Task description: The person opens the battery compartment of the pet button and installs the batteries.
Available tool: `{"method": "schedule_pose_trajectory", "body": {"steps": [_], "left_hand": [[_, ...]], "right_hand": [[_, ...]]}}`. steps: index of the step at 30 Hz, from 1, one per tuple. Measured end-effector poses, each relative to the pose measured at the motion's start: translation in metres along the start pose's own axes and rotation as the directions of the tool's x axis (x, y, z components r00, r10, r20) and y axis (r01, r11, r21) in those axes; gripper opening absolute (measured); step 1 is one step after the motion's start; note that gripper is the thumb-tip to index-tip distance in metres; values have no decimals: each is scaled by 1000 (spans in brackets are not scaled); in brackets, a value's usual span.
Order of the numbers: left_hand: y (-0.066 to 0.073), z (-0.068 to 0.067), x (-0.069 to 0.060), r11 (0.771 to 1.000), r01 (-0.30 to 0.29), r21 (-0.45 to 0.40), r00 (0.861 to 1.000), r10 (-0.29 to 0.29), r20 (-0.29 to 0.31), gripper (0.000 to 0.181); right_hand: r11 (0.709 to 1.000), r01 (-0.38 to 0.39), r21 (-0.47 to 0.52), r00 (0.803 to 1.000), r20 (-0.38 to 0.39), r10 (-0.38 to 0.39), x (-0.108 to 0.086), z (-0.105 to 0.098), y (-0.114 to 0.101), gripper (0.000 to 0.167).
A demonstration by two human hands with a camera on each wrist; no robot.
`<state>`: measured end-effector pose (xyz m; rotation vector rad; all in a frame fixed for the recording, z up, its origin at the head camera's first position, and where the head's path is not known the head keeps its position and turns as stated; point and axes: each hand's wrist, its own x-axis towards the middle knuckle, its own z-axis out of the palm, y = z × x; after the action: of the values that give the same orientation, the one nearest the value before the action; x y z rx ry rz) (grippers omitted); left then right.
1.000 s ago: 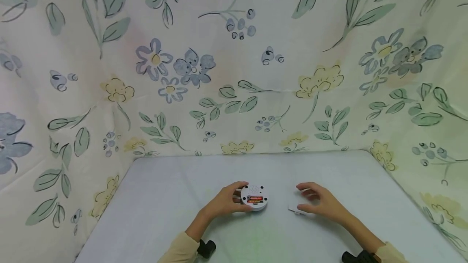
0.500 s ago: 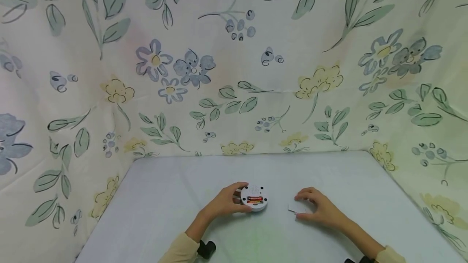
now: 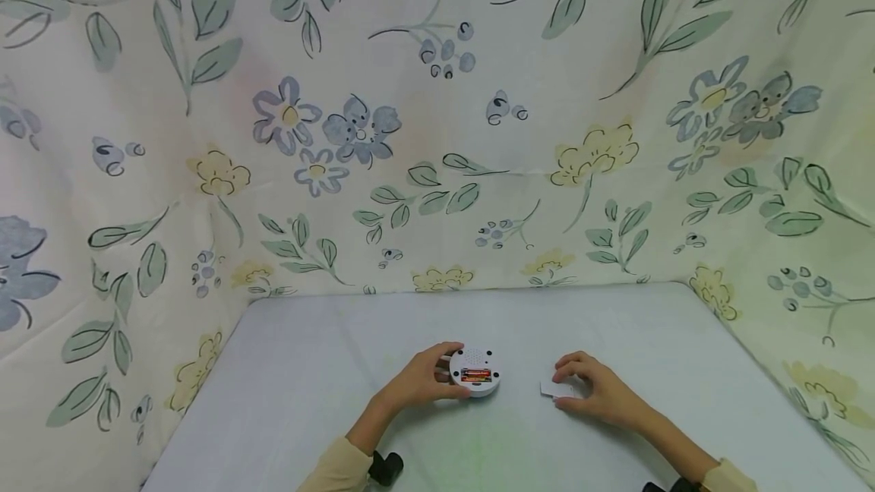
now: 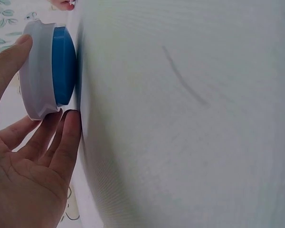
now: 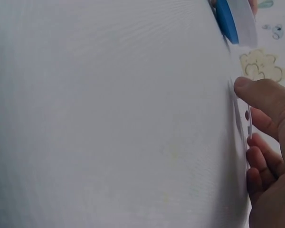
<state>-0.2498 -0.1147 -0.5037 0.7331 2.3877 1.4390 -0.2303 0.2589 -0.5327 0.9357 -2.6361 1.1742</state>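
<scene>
My left hand (image 3: 418,380) grips a round white battery-powered device (image 3: 475,360) by its rim, thumb on the near side and fingers on the far side. Its underside faces up, with speaker holes, dark feet and an uncovered battery compartment holding red-orange batteries (image 3: 476,375). In the left wrist view the blue domed part (image 4: 63,66) points down toward the table. To the right, my right hand (image 3: 601,395) pinches a small flat white battery cover (image 3: 549,388) between thumb and fingers. The hand hides part of the cover.
A white cloth covers the table (image 3: 328,332). Behind and at both sides hangs a floral curtain (image 3: 424,127). Black wrist cameras (image 3: 386,468) sit at both wrists.
My right hand has come down around the white cover and now pinches it; the cover has tilted slightly. The left hand and the round device stay in place.
</scene>
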Motion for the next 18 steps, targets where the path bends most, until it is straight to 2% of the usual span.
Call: {"method": "schedule_pose_trajectory", "body": {"steps": [9,18], "left_hand": [[0,-1,0,1000,-10,-3,1000,10,5,76],[1,-1,0,1000,0,9,1000,0,9,76]], "right_hand": [[997,56,50,998,5,-56,4,-7,-1,28],[993,33,109,999,28,-37,12,-9,-4,29]]}}
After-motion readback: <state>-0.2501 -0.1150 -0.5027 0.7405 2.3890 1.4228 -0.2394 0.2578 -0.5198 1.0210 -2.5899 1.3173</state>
